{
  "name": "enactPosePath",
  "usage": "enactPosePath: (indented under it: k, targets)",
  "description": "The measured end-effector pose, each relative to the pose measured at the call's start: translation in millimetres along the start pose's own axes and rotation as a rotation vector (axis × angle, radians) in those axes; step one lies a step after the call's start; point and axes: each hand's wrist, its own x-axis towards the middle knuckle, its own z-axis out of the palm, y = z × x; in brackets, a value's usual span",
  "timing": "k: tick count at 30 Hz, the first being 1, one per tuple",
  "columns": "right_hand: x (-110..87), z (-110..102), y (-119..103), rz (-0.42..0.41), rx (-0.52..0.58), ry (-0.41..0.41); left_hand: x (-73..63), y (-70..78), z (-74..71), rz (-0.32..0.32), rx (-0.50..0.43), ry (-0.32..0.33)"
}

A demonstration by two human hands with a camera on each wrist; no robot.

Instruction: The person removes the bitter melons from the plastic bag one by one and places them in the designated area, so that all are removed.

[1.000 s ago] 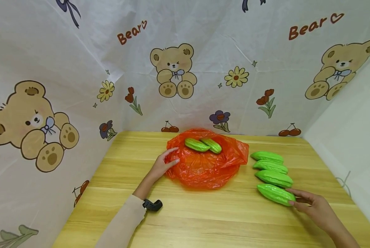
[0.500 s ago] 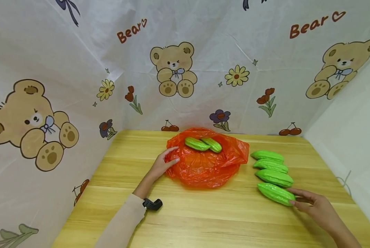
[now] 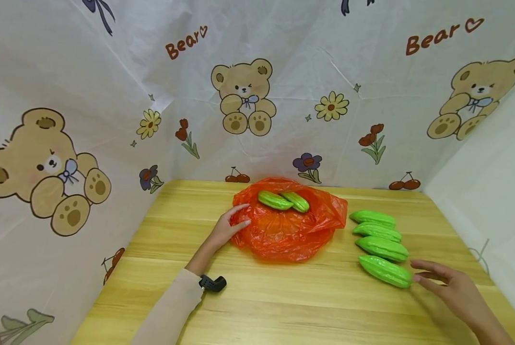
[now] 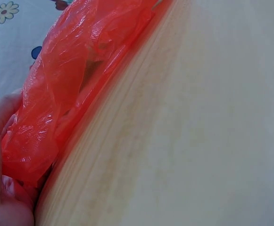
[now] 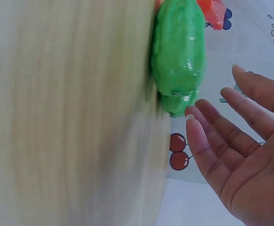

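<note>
Right hand (image 3: 451,290): thumb and fingers parted, loosely curved, gripping nothing; fingertips just beside the rounded end of the nearest gourd (image 3: 384,271).
Nearest gourd location: flat on the table (image 3: 300,311), right of the red bag (image 3: 283,249), its pointed tip turned leftward.
Sound hold: thumb on the near flank, fingers on the far one, probably farther toward the middle (the glossy end looks apt to slip).
Tight side: the second gourd (image 3: 381,248) lies close along that far flank; fingers likely need to enter narrowly, without nudging it.
Left hand (image 3: 225,231): fingers spread, touching the bag's left side, no pinch evident; light pressure should steady the thin film.
Bag mouth: left bagged gourd (image 3: 275,200) touching right bagged gourd (image 3: 295,201).
Beyond: third gourd (image 3: 377,232), fourth gourd (image 3: 372,218), bear-print cloth (image 3: 283,57).
</note>
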Motion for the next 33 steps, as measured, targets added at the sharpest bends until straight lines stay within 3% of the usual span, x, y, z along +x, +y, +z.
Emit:
enactPosePath:
  k: [14, 33]
  targets:
    - [-1.4, 1, -42, -0.082, 0.015, 0.060, -3.2, -7.9, 2.3, -0.010, 0.007, -0.002]
    - [8.8, 25, -88, -0.210, 0.081, 0.077, 1.1, -2.6, -0.5, -0.009, 0.011, 0.005]
